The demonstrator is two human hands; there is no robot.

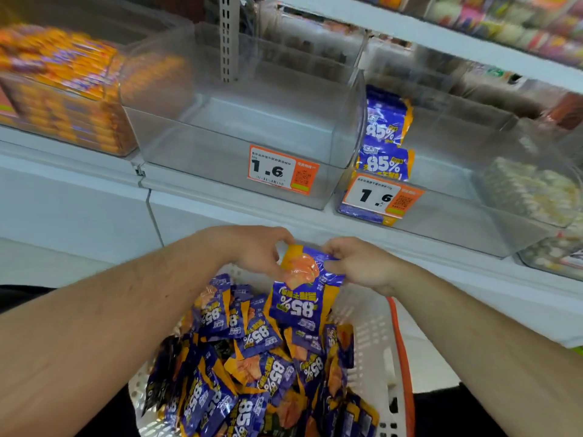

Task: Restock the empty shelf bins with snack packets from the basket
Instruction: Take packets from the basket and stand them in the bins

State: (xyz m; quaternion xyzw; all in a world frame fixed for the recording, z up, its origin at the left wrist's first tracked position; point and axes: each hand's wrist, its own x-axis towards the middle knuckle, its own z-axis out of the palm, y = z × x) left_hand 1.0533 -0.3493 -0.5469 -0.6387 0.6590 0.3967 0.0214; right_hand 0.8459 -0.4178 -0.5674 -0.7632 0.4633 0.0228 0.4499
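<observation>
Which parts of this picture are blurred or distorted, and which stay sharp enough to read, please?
Head view: the orange packets upper left and the top shelf goods smear with motion blur; the price tag and the held packet, pinched by left hand and right hand, read clearly; wide-angle distortion bends the shelf edge.

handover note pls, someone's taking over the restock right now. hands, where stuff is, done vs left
Left hand and right hand: both pinch the top edge of one purple snack packet, held over the basket.
Basket: piled with many of the same purple packets.
Done: right clear bin holds a few matching packets at its left side.
Left: middle clear bin, with a 1.6 price tag, has no packets; the right bin has plenty of room. Place the held packet, then keep going from the basket.
</observation>
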